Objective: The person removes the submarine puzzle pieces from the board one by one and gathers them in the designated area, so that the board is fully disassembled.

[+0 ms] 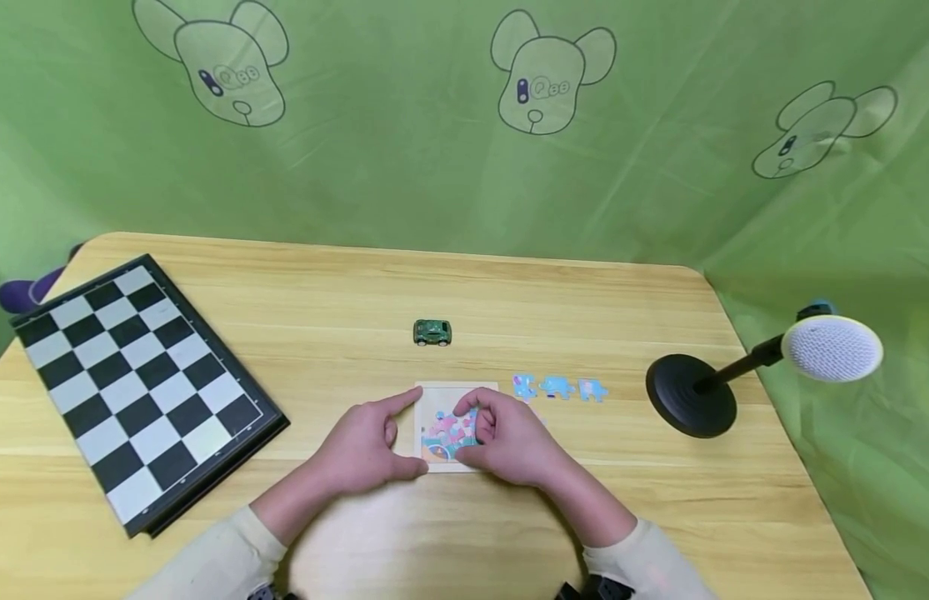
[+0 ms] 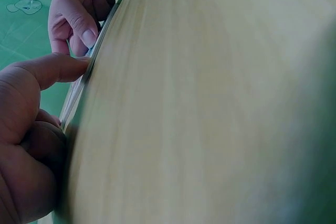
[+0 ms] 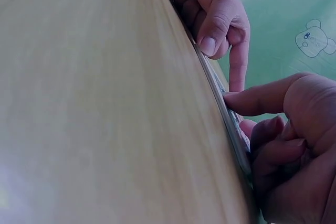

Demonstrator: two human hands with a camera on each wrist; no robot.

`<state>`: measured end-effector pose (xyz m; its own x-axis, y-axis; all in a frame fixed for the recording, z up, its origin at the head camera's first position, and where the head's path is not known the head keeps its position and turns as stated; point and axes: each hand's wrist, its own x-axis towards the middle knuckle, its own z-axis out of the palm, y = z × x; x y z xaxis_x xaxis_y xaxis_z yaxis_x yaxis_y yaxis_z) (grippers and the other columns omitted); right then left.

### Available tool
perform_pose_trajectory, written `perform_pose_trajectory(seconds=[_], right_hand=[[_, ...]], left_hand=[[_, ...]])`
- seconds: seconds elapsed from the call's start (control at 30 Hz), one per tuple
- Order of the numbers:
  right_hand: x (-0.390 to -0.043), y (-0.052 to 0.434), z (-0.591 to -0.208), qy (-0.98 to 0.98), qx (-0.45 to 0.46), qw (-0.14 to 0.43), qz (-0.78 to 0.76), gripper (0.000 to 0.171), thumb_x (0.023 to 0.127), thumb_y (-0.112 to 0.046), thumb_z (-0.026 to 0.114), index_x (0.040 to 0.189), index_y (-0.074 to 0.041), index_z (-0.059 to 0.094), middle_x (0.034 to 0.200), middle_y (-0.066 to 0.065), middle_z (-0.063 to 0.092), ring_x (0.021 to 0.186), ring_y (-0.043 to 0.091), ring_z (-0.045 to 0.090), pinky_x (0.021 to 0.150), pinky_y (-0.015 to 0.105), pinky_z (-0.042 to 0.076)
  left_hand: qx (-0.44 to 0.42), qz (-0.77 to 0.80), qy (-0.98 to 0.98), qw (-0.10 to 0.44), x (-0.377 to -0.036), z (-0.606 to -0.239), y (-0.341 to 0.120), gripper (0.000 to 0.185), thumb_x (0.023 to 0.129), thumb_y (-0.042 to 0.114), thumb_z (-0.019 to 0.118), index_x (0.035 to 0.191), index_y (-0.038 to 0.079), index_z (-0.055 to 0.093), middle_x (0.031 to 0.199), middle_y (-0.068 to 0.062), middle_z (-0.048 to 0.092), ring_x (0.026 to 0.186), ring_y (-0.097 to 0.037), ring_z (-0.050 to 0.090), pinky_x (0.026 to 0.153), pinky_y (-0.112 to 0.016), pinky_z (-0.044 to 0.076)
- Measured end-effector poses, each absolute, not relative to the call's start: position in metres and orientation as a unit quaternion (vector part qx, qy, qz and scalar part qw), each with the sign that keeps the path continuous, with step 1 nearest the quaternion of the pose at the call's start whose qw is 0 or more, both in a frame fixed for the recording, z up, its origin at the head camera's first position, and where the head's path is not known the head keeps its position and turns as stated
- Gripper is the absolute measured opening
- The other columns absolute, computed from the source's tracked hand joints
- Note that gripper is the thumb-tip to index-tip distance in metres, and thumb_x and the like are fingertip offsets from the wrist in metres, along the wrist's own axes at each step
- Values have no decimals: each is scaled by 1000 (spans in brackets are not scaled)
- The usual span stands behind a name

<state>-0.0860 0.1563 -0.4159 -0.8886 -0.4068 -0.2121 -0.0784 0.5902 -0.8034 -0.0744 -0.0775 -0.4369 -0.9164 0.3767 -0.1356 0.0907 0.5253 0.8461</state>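
Note:
A light-framed jigsaw puzzle (image 1: 427,402) lies on the wooden table, pink and blue pieces filling its lower part. At its left edge is my left hand (image 1: 359,446); its straight index finger and thumb touch the upper and lower corners, the other fingers folded under. Over the right part bends my right hand (image 1: 512,439), index finger and thumb apart, tips on the picture. Whether a piece is between them I cannot tell. Beyond that hand lie loose blue puzzle pieces (image 1: 557,387). Both wrist views show the puzzle edge-on, with the left thumb (image 3: 209,45) at its edge.
A black-and-white chessboard (image 1: 134,379) lies at the left of the table. Behind the puzzle stands a small green toy car (image 1: 432,332). At the right is a stand with a black round base (image 1: 691,396) and a white round head (image 1: 832,348). Green curtains hang behind.

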Motion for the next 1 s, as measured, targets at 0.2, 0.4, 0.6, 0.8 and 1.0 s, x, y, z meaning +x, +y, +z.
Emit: perform_pose_trajectory(seconds=[0.2,0.4,0.6,0.8,1.0], right_hand=[[-86,156,-418,874,-145,183,-426,39,78,-9,85,109,-16,63,59,-6,43,51,10,40,59,31,42],[-85,155,-418,877,-164,176,-417,39,78,-10,83,111,-18,64,58,-6,43,51,8,39,60,30,42],[-85,155,-420,878,-164,175,-414,38,79,-12,84,110,-16,64,58,-7,44,51,8,40,59,29,42],[-82,156,-421,877,-158,156,-426,39,78,-14,86,110,-16,64,58,-7,44,52,7,40,60,29,43],[-78,162,-414,875,-149,117,-445,40,76,-13,87,110,-17,65,60,-6,44,54,8,40,67,31,46]], left_hand=[[138,468,860,152,-75,-438,-78,96,68,23,91,150,7,45,51,9,37,43,-6,31,44,-26,30],[137,465,861,154,-75,-437,-78,96,68,23,91,150,7,45,51,9,37,43,-6,30,44,-26,30],[135,467,860,155,-74,-437,-79,96,68,23,91,150,7,45,51,9,36,43,-6,30,44,-26,30],[134,467,860,155,-74,-438,-79,95,68,23,91,150,7,46,51,9,36,43,-6,30,44,-26,30],[138,462,863,149,-75,-438,-78,94,68,25,91,150,8,46,50,10,36,43,-5,30,45,-27,31]])
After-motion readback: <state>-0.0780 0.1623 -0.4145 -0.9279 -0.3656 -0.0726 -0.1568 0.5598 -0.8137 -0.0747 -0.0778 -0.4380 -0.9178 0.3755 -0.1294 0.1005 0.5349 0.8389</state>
